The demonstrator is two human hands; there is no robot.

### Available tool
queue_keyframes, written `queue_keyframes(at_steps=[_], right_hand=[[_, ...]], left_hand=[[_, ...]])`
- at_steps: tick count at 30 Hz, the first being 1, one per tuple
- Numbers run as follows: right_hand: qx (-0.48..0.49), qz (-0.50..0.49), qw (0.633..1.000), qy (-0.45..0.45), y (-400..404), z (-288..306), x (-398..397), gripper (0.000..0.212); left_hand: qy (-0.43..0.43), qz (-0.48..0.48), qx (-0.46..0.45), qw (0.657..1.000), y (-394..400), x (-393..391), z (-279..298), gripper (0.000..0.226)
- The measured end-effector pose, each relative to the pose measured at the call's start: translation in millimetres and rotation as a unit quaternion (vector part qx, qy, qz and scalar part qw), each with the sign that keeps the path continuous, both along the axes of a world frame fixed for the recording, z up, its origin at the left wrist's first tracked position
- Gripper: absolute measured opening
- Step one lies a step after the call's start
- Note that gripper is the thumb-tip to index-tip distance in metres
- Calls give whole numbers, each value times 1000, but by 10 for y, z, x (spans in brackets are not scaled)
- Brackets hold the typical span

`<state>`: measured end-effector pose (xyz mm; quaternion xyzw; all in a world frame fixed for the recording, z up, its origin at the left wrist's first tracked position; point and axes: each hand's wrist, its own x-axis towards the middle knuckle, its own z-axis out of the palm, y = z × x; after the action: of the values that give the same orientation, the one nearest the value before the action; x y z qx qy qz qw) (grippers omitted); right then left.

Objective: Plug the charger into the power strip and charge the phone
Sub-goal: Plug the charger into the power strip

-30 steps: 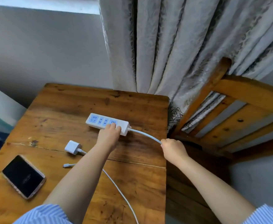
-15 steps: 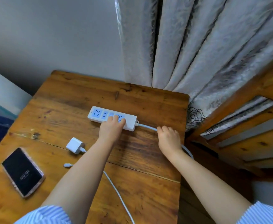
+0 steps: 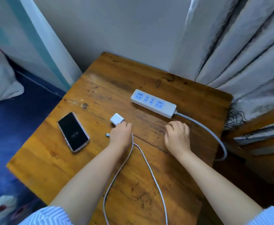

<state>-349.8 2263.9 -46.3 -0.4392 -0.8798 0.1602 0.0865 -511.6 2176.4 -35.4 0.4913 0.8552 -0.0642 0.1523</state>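
Note:
A white power strip [image 3: 153, 103] with blue sockets lies at the back of the wooden table [image 3: 124, 78]; its grey cord [image 3: 214, 135] runs off the right edge. The white charger [image 3: 116, 119] lies in front of it, prongs pointing away from me. My left hand [image 3: 120, 135] has its fingers closed over the charger's near end, where the white cable [image 3: 149, 169] leaves it and loops toward me. The cable's small plug [image 3: 107, 135] pokes out left of that hand. The phone [image 3: 73, 132] lies face up at the left, screen lit. My right hand [image 3: 177, 135] rests palm down, holding nothing.
Grey curtains [image 3: 238, 54] hang behind and to the right of the table. A wooden frame [image 3: 262, 127] stands at the right edge. A blue patterned bed cover [image 3: 11, 143] and a pillow [image 3: 0, 82] lie to the left.
My left hand has left the power strip and come back onto the charger. My right hand has let go of the strip's cord and moved onto the table. The view swung left.

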Motion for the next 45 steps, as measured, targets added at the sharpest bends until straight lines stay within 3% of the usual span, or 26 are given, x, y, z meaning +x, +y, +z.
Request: queue_keyframes(at_steps=[5, 12, 18, 25, 32, 38, 45], right_hand=[[-67, 61, 995, -40, -447, -107, -305, 17], [-103, 22, 994, 1, -639, -196, -834, 34], [-137, 16, 990, 27, -597, -279, -1347, 46], [-88, 37, 995, 13, -553, -368, -1639, 36], [-95, 25, 995, 22, -512, -297, -1410, 32], [-69, -24, 997, 37, -181, 12, -855, 40], [-42, -36, 998, 1, 302, 196, -619, 40]], left_hand=[[-15, 7, 16, 1000, -690, -270, -237, 32], [-76, 17, 21, 997, -1185, -457, -633, 55], [-94, -28, 36, 994, -1324, -566, -809, 58], [-82, -30, 63, 994, -1360, -576, -892, 57], [-78, -25, 46, 996, -1341, -594, -817, 57], [-83, -46, 109, 990, -899, -563, -555, 53], [-105, 17, 90, 990, -327, -271, -714, 57]])
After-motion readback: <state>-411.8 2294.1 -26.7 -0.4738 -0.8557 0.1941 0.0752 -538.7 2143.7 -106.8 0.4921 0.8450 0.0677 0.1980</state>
